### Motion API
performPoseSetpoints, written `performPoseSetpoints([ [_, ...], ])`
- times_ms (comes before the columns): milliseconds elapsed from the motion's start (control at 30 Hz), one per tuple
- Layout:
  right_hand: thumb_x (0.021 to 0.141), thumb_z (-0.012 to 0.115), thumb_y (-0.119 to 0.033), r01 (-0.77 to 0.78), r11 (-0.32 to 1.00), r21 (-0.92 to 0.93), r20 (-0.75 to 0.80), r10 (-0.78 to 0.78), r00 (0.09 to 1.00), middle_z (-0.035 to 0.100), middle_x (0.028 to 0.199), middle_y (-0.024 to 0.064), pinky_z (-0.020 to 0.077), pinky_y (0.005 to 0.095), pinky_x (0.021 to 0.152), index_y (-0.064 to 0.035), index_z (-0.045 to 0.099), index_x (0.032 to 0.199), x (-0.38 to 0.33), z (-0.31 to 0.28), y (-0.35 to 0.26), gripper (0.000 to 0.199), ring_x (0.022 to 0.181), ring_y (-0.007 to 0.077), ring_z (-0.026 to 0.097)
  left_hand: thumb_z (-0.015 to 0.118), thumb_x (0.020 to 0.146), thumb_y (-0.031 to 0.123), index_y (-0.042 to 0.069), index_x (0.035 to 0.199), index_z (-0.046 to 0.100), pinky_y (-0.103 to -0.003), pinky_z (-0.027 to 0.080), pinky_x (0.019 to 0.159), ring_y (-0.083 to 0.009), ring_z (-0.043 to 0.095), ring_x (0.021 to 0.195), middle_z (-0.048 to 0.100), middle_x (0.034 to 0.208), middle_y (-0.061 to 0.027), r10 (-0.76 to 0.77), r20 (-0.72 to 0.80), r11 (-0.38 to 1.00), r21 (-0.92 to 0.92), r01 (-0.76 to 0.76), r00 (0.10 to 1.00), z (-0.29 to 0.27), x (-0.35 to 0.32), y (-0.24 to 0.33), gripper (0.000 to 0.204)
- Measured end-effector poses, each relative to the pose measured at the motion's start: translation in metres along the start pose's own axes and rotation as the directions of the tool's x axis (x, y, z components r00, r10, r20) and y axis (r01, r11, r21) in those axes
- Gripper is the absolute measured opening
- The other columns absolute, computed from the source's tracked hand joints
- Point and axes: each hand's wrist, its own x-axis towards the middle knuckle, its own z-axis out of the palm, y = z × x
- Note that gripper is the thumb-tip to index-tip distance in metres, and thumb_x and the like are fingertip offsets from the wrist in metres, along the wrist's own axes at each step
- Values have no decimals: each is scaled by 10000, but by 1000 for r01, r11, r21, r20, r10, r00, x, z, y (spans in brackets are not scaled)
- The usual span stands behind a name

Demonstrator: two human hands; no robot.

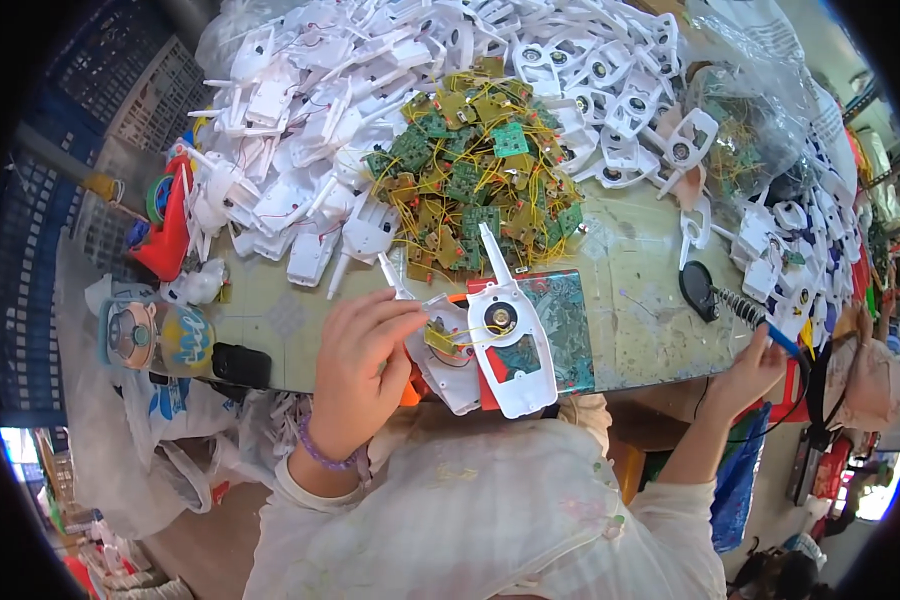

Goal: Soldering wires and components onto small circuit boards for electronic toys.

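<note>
In front of me lie two white plastic shell halves. The right half [527, 372] holds a round speaker [499, 318] and has a long handle. The left half [452, 380] carries a small circuit board [438, 338], joined by thin yellow wires to the speaker. My left hand [365, 365] is closed on the left half's edge, its fingers bent over the top and partly hiding it. At the right, my right hand [752, 372] grips a soldering iron [785, 340] by its blue handle. The iron's front end is inside the coiled spring holder [738, 307].
A heap of circuit boards with yellow wires [470, 190] sits mid-table, backed by piled white shells [310, 130]. A green-patterned mat [568, 340] lies under the work. A red tape dispenser [170, 225], a jar [185, 335] and a black case [241, 366] stand left.
</note>
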Motion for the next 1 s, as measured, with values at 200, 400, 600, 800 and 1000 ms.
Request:
performPoseSetpoints([
  [200, 641, 830, -275, 608, 762, 222, 777, -515, 361, 575, 1044, 129, 457, 402, 735, -76, 648, 960, -126, 45, -98, 418, 870, 300, 562, 663, 741, 16, 88, 983, 655, -457, 383, 947, -266, 565, 1085, 645, 1073, -38, 185, 98, 977, 90, -194, 978, 4, 4, -12, 252],
  [400, 636, 817, -121, 444, 854, 273, 880, -408, 245, 516, 1251, 216, 501, 416, 808, -60, 639, 985, -135, 67, -109, 396, 1040, 373, 582, 666, 745, 66, 126, 890, 653, -493, 343, 1009, -203, 631, 990, 669, 963, 11, 273, 85, 953, 115, -282, 958, -3, 2, -10, 158],
  [600, 692, 752, 34, 120, 957, 264, 891, -290, 349, 513, 1249, 219, 471, 379, 901, -17, 614, 944, -131, 74, -112, 291, 1078, 279, 601, 643, 739, 131, 144, 938, 669, -490, 366, 995, -137, 618, 961, 612, 916, 24, 418, 37, 857, 317, -407, 908, 4, -9, -10, 201],
  [800, 706, 740, 10, 214, 902, 374, 856, -424, 294, 500, 1239, 240, 517, 352, 809, -10, 562, 1092, -132, 83, -115, 426, 999, 332, 622, 636, 753, 119, 116, 971, 665, -486, 376, 987, -144, 594, 963, 583, 953, 3, 370, 105, 859, 340, -383, 923, 13, -14, -5, 220],
  [1000, 744, 686, 4, 629, 634, 450, 748, -652, 122, 541, 1225, 250, 522, 374, 807, 23, 538, 1161, -144, 94, -118, 442, 1007, 313, 603, 732, 694, 130, 88, 1028, 614, -459, 401, 952, -266, 570, 1004, 588, 1026, -65, 292, 64, 955, 29, -294, 954, 15, -11, -18, 358],
])
